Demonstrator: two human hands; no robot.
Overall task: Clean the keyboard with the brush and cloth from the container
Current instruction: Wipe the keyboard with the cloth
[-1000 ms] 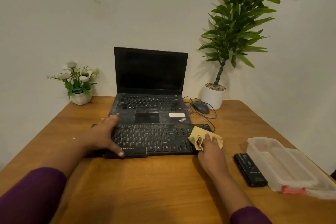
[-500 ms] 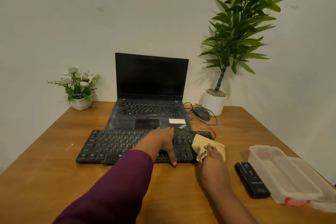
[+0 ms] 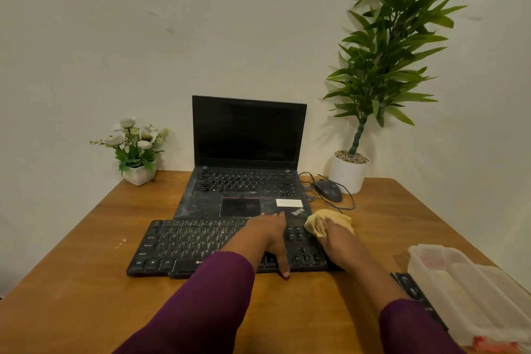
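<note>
A black keyboard [image 3: 198, 247] lies on the wooden table in front of a dusty open laptop [image 3: 247, 190]. My left hand [image 3: 270, 236] rests flat across the keyboard's right-middle part, fingers reaching its far edge and thumb at its front edge. My right hand [image 3: 336, 244] grips a bunched yellow cloth [image 3: 330, 220] and presses it on the keyboard's far right corner. To the right, a black flat object [image 3: 408, 287], perhaps the brush, lies partly hidden between my right arm and the clear plastic container [image 3: 459, 290].
A wired mouse [image 3: 329, 190] and its cable lie right of the laptop, just behind the cloth. A tall plant in a white pot [image 3: 347, 174] stands at the back right, a small flower pot [image 3: 138, 172] at the back left. The wall is close behind.
My left hand has moved from the keyboard's left end to its right-middle part. My right hand has slid the cloth from the front right toward the far right corner.
</note>
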